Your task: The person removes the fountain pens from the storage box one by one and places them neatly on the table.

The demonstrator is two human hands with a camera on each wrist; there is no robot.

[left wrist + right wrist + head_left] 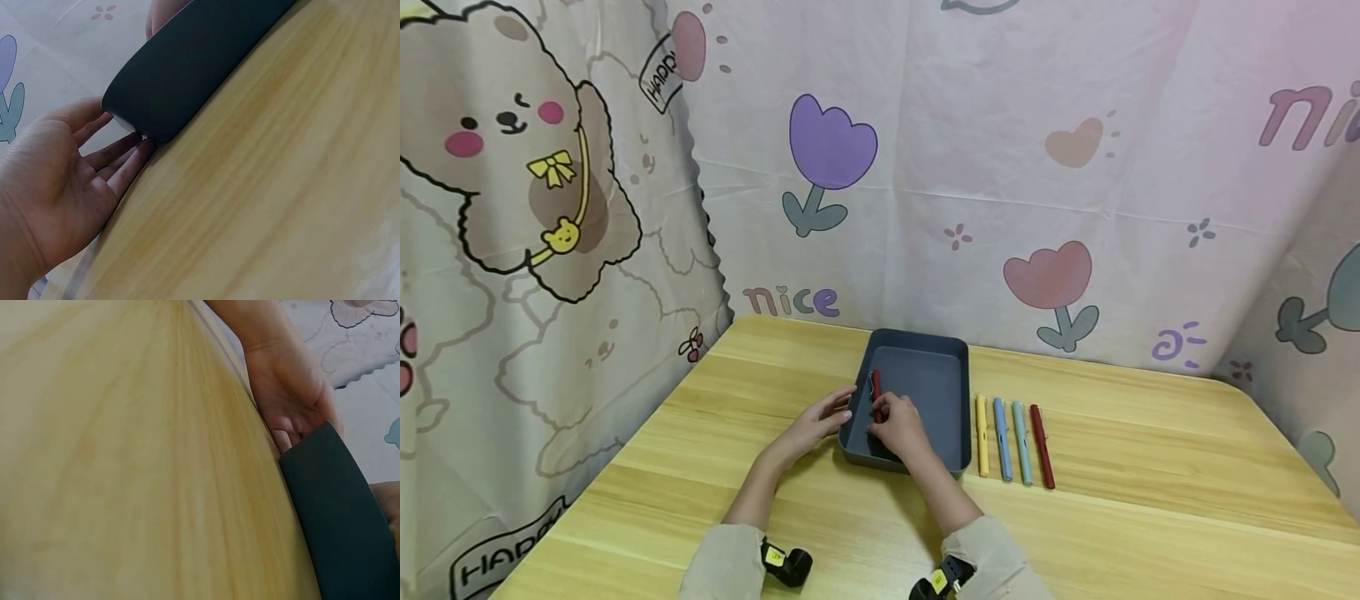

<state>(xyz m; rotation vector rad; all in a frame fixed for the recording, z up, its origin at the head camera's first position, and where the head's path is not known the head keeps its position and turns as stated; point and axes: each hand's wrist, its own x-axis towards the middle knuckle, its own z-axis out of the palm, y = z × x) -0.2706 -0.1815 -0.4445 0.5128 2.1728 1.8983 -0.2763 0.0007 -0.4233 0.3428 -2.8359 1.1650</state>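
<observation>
A dark grey rectangular tray (928, 392) sits on the wooden table. My left hand (815, 419) is at its left wall, fingers extended against the outside. In the left wrist view, the left hand's fingers (128, 165) touch low on the wall by the corner, with the thumb side up near the rim. My right hand (901, 427) reaches over the front of the tray and pinches a dark red pen (876, 382), which lies lengthwise along the inner left side. From the right wrist camera, the tray's wall (340, 512) hides the right hand's fingertips and the pen.
To the right of the tray, several pens lie side by side: a yellow pen (982, 435), a blue pen (1003, 439), a light teal pen (1022, 443) and a dark red pen (1042, 447). A printed curtain (925, 275) hangs behind the table (1150, 467).
</observation>
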